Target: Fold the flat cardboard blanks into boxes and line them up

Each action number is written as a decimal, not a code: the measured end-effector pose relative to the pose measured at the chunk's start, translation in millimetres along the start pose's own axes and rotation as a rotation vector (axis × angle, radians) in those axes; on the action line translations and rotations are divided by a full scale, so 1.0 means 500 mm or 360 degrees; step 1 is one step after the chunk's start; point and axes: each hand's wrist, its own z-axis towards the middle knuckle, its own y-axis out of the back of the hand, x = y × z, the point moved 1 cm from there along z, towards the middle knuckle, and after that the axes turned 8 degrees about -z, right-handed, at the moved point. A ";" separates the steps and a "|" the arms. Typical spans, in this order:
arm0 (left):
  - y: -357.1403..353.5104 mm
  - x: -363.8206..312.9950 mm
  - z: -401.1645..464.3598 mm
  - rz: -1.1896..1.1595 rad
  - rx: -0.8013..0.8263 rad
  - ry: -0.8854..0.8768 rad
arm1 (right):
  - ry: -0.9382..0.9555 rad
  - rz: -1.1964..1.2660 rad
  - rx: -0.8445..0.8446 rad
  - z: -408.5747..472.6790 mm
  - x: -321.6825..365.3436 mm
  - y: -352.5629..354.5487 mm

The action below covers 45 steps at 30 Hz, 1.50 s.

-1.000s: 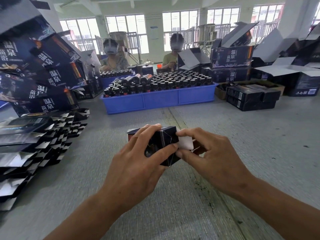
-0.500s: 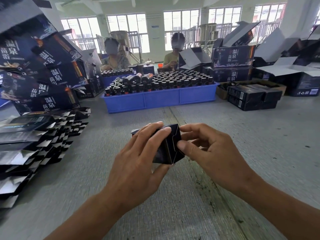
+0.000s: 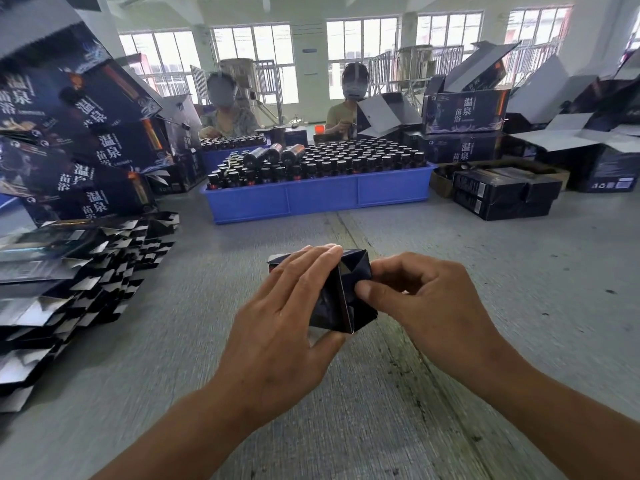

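Observation:
A small dark cardboard box [image 3: 341, 299] is held just above the grey table, its near end folded shut. My left hand [image 3: 287, 323] wraps over its left side, fingers across the top and thumb underneath. My right hand [image 3: 426, 306] has curled fingers, and its thumb presses on the folded end flaps. A thick fanned stack of flat dark blanks [image 3: 69, 271] lies at the left of the table.
A blue tray [image 3: 322, 199] full of small dark bottles stands across the table's middle back. Two people sit behind it. Printed dark cartons [image 3: 69, 133] pile up at the left, and open cartons and stacked black boxes [image 3: 502, 194] stand at the right.
The white flap that showed at the box's near end has been tucked in. The end is now closed, and the box has turned slightly in my hands.

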 end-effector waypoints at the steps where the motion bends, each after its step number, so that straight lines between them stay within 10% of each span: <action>1: -0.001 0.000 -0.001 -0.0002 0.0006 -0.0003 | 0.0007 -0.0053 -0.0026 -0.001 -0.001 -0.001; 30: -0.002 0.006 -0.003 -0.0180 -0.0061 0.0024 | -0.0028 0.0081 0.0146 0.004 0.002 0.014; 37: -0.020 0.005 -0.008 0.0089 0.0037 -0.0332 | -0.0234 0.0040 0.0243 0.002 -0.009 -0.005; 41: -0.006 0.022 -0.005 -0.0204 -0.0323 0.0316 | -0.0547 0.0387 0.0239 0.018 -0.023 0.010; 45: 0.006 0.033 0.011 -0.1314 -0.0252 0.1075 | -0.0586 0.0148 0.0474 0.008 -0.026 -0.007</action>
